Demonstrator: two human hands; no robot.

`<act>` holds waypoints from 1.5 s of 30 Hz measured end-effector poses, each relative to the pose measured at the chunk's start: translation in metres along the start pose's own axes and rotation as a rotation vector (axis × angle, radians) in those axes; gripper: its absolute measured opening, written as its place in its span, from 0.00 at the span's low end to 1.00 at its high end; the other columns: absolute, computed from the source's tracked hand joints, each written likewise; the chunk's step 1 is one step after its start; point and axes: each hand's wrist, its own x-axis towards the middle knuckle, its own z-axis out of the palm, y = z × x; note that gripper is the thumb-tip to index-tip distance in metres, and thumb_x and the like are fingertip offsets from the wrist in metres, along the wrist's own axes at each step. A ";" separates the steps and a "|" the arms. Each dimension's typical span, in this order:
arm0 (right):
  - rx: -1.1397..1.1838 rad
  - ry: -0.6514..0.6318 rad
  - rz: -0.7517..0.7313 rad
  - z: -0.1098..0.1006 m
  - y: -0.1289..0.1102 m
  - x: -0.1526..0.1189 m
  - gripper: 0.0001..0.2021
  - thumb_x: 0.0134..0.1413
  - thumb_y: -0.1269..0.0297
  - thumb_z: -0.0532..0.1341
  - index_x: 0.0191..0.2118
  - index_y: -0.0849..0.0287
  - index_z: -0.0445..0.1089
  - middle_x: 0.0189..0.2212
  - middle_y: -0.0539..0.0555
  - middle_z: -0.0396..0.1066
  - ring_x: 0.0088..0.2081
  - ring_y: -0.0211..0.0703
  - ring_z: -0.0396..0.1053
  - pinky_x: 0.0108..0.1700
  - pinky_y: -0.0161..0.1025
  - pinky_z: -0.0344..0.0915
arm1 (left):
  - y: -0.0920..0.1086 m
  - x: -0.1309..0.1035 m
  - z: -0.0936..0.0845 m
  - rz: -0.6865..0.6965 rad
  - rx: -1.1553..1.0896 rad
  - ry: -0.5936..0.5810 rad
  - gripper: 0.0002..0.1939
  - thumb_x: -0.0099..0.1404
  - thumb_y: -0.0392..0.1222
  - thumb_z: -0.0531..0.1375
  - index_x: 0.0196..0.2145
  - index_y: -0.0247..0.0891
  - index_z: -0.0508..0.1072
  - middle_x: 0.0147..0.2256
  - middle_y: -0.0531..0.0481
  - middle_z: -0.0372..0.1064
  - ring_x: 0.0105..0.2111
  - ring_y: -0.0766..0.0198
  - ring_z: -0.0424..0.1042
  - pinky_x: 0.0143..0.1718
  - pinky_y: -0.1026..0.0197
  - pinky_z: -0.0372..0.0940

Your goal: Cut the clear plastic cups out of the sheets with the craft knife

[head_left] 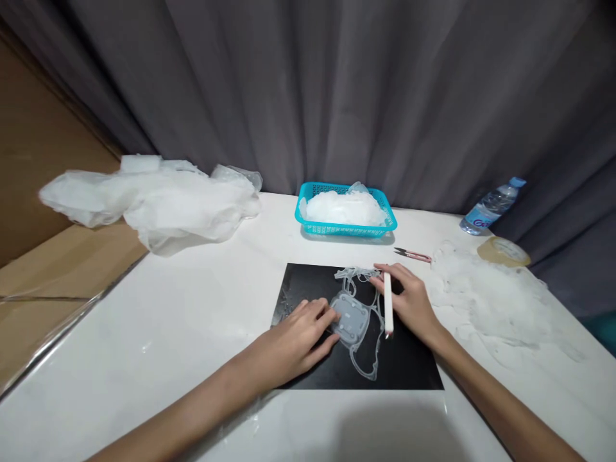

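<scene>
A grey translucent plastic part (352,319) lies on the black mat (409,366), with thin looped strips of the same material around its right side and above it. My left hand (308,330) is on the part's left edge, fingers bent over it. Under my right hand (404,295), a white pen-like tool (388,305) stands out toward me, its tip pointing at the mat's near side. The fingers of my right hand are closed around the tool and reach the strips at the top of the mat.
A blue basket (346,231) holding white plastic bags stands at the back. White bags (178,205) lie back left. Small snips (414,255), a water bottle (491,208), a tape roll (504,251) and clear plastic film (495,298) are at the right.
</scene>
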 end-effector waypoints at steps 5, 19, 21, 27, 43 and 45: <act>0.165 0.077 0.203 -0.021 -0.026 0.001 0.17 0.72 0.52 0.57 0.43 0.56 0.79 0.39 0.54 0.78 0.40 0.46 0.75 0.49 0.45 0.70 | 0.008 -0.001 0.003 0.064 0.157 0.050 0.07 0.77 0.42 0.55 0.44 0.37 0.69 0.44 0.42 0.67 0.44 0.50 0.71 0.52 0.43 0.68; 0.153 -0.566 -0.278 -0.020 -0.065 -0.027 0.05 0.71 0.63 0.61 0.45 0.56 0.73 0.37 0.54 0.77 0.40 0.44 0.72 0.44 0.41 0.70 | -0.016 0.002 -0.015 0.126 -0.301 0.015 0.08 0.77 0.41 0.58 0.51 0.44 0.75 0.59 0.45 0.70 0.60 0.53 0.68 0.61 0.50 0.62; 0.145 -0.597 -0.325 -0.015 -0.064 -0.029 0.06 0.72 0.62 0.60 0.45 0.56 0.73 0.37 0.54 0.77 0.40 0.43 0.72 0.45 0.41 0.70 | -0.021 0.004 -0.014 0.145 -0.346 -0.002 0.10 0.76 0.40 0.59 0.52 0.46 0.76 0.60 0.47 0.71 0.62 0.53 0.67 0.63 0.49 0.62; 0.064 -0.596 -0.381 -0.003 -0.061 -0.037 0.06 0.72 0.61 0.60 0.44 0.55 0.73 0.38 0.52 0.77 0.40 0.42 0.73 0.45 0.40 0.71 | -0.024 0.004 -0.014 0.156 -0.373 -0.018 0.13 0.74 0.39 0.61 0.53 0.48 0.79 0.62 0.47 0.71 0.63 0.51 0.68 0.64 0.48 0.62; 0.246 -0.688 -0.113 -0.006 -0.069 -0.032 0.03 0.69 0.63 0.64 0.45 0.53 0.73 0.44 0.51 0.77 0.50 0.44 0.72 0.55 0.44 0.69 | -0.026 0.003 -0.014 0.161 -0.378 -0.039 0.14 0.73 0.38 0.62 0.55 0.48 0.78 0.63 0.47 0.70 0.64 0.51 0.66 0.66 0.45 0.60; 0.244 -0.696 -0.108 -0.007 -0.068 -0.032 0.03 0.69 0.63 0.64 0.45 0.52 0.73 0.44 0.51 0.77 0.50 0.44 0.73 0.55 0.44 0.70 | -0.027 0.003 -0.014 0.159 -0.387 -0.034 0.14 0.73 0.39 0.63 0.54 0.48 0.78 0.62 0.47 0.71 0.64 0.51 0.67 0.65 0.45 0.60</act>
